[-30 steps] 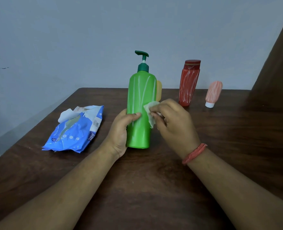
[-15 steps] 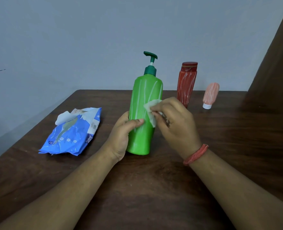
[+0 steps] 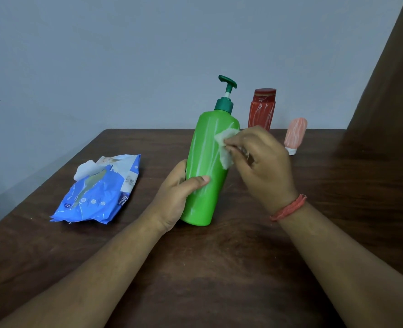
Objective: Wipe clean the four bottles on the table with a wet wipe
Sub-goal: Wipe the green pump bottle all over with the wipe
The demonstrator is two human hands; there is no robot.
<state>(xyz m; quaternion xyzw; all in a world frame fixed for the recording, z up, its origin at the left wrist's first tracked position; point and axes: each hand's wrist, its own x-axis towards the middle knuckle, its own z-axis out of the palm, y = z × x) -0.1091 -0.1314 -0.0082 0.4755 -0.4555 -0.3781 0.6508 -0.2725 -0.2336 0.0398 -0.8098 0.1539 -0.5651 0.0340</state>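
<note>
My left hand (image 3: 179, 192) gripped the lower half of the green pump bottle (image 3: 207, 166), thumb laid across its front and the other fingers wrapped round behind, out of sight. The bottle leaned a little to the right, its base on or just above the table (image 3: 219, 268); I could not tell which. My right hand (image 3: 264, 162) pinched a small crumpled wet wipe (image 3: 224, 147) between thumb and fingertips and pressed it against the upper right side of the green bottle, just below its shoulder.

As I judged it, I was in the middle of wiping this one bottle. Its front shone with pale streaks, though I could not say how much of it had been covered; the pump head and the lower part near my left hand looked unreached by the wipe.

Behind stood the red bottle (image 3: 262, 110), upright, and to its right the small pink bottle (image 3: 295, 136), standing on its white cap, both well apart from my hands. I saw no fourth bottle; it may have been hidden behind the green one. Whether those had been cleaned I could not tell. The blue wipes pack (image 3: 98, 192) lay open on the left, a sheet poking out
</note>
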